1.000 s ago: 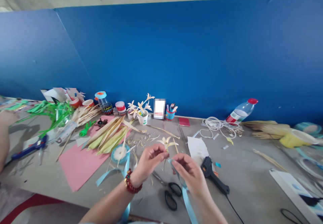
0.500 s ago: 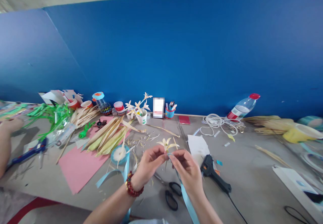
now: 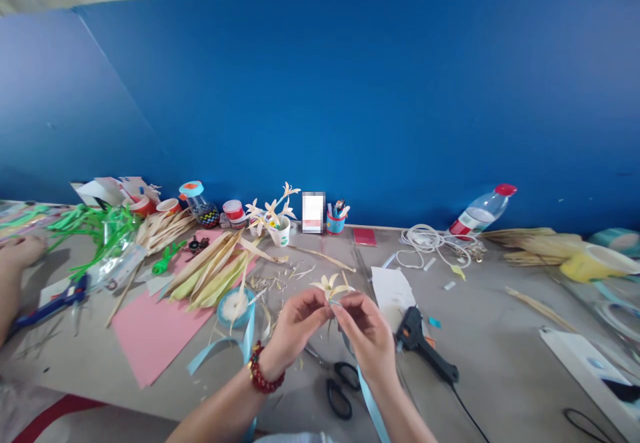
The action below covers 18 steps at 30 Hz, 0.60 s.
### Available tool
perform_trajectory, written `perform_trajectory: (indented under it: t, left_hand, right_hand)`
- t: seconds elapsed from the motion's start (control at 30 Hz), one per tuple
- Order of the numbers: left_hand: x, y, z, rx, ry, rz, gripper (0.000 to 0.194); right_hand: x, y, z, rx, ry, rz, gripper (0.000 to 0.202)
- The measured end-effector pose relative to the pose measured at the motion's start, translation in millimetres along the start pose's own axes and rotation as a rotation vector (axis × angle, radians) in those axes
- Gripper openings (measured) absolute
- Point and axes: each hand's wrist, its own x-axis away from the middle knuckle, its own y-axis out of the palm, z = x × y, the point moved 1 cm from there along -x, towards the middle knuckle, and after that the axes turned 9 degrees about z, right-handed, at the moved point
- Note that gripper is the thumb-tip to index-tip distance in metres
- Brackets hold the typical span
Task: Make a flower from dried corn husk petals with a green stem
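A pale cream flower with pointed petals [image 3: 330,287], looking like dried husk, stands up between my two hands. My left hand [image 3: 299,321] pinches it just below the petals. The fingers of my right hand [image 3: 369,334] are closed at the same spot on a light blue ribbon [image 3: 371,403], whose tail hangs down past the wrist. Fingertips hide most of the stem. Below the hands lie black-handled scissors [image 3: 340,390]. To the right of my right hand rests a black glue gun [image 3: 425,344].
Left of me are a blue ribbon roll [image 3: 235,306], corn husks [image 3: 210,273] and pink paper [image 3: 160,343]. A cup [image 3: 281,234] of husk flowers stands at the back. Rightward lie a white cable [image 3: 433,243] and a tilted bottle [image 3: 483,213]. Another person's hand [image 3: 23,253] is far left.
My right hand has drawn slightly closer to my left at the flower's base. The grip on the flower and ribbon looks the same.
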Motion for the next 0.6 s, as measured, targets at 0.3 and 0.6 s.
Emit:
perform_trajectory:
  t: [0.3,0.6]
  left_hand:
    - [0.8,0.7,0.6,0.031,-0.010,-0.006,0.022]
    - [0.1,1.6,0.9,0.027,-0.004,0.004,0.022]
  right_hand:
    - [-1.2,2.5,-0.8,-0.002,0.015,0.022,0.017]
    - [0.3,2.9,1.4,-0.004,0.029,0.013,0.017]
